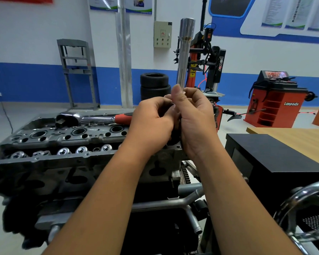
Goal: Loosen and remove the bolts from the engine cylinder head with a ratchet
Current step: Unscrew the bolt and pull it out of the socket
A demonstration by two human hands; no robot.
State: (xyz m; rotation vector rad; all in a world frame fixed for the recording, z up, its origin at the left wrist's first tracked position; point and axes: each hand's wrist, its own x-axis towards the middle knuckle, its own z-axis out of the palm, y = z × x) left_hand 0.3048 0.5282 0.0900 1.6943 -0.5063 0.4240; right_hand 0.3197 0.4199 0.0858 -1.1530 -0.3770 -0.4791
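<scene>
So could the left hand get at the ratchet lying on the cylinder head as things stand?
Probably yes, once freed. The ratchet lies on the cylinder head with its red grip beside the left hand and nothing between them. But both hands now hold the long socket extension.

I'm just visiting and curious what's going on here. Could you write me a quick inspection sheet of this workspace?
Surface: grey metal engine cylinder head on a stand, valve springs and bolt holes exposed.
Job's things: chrome ratchet with red handle lying on top of the head; long silver tubular socket extension held upright.
Clutter: nothing seen on the head besides the ratchet.
Grippers: left hand and right hand are both curled round the extension's lower end.
Cables: thin black cable on the floor at left.
Surroundings: stacked black tyres, orange wheel balancer, black box, wooden table.
</scene>
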